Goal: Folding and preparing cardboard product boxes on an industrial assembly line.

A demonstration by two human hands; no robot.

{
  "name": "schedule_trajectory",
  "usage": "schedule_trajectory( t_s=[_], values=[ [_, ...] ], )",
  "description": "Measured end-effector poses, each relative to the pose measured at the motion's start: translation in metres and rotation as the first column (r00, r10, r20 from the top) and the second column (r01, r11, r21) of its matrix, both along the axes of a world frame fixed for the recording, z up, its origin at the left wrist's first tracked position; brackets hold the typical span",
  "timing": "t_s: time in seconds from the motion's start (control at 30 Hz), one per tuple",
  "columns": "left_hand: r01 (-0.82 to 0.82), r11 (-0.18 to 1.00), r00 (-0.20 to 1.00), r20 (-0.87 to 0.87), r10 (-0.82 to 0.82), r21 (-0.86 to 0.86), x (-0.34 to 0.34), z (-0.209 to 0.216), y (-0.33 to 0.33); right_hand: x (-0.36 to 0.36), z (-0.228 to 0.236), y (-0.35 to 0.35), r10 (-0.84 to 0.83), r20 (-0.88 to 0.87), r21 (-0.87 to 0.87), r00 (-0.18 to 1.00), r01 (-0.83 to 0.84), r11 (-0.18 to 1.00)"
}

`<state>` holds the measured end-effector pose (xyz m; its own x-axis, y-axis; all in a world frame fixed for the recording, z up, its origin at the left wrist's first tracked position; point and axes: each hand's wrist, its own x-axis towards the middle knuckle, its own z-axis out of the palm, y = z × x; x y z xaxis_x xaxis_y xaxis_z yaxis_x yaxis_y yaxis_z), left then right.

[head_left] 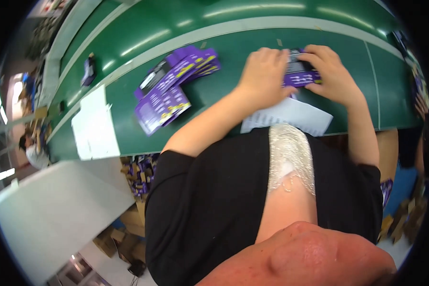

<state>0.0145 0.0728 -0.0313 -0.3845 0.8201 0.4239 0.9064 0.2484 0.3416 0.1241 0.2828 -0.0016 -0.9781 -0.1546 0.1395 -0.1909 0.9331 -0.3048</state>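
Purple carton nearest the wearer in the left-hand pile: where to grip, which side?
Probably pinch that purple carton by its near edge, left hand coming from the near side: its near part juts clear of the pile, which overlaps its far part.

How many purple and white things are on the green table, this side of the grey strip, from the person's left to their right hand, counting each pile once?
Purple: 2 (heap of flat purple printed cardboard; purple printed packet in the fingers)
White: 2 (flat white paper at left; printed white sheet at right)
Total: 4
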Motion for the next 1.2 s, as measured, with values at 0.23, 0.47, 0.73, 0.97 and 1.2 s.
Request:
schedule_trajectory(
  t_s=[0.23,0.47,0.73,0.97,1.2],
  values=[
    [-0.339,0.936,0.903,-0.31,0.298,-0.089,-0.031,0.096,-0.052,0.002,0.047,-0.029,-0.084,-0.475,-0.049,0.876,0.07,0.996],
    [-0.548,0.787,0.807,-0.429,0.407,-0.284,-0.072,0.085,-0.164,0.043,0.013,-0.049,-0.003,0.058,-0.349,0.998,0.023,0.937],
    [-0.007,0.953,0.577,0.777,0.251,-0.302,0.04,0.036,-0.114,0.065,0.013,-0.076,-0.191,0.275,-0.317,0.942,0.276,0.907],
    [0.019,0.989,0.49,0.864,0.12,-0.148,0.063,0.009,-0.093,0.085,0.033,-0.061,0.022,0.521,-0.509,0.853,0.29,0.811],
    [0.007,0.982,0.924,0.375,-0.079,0.191,0.043,0.096,-0.068,0.081,0.075,-0.028,-0.123,0.205,-0.678,0.971,0.232,0.697]
  ],
)
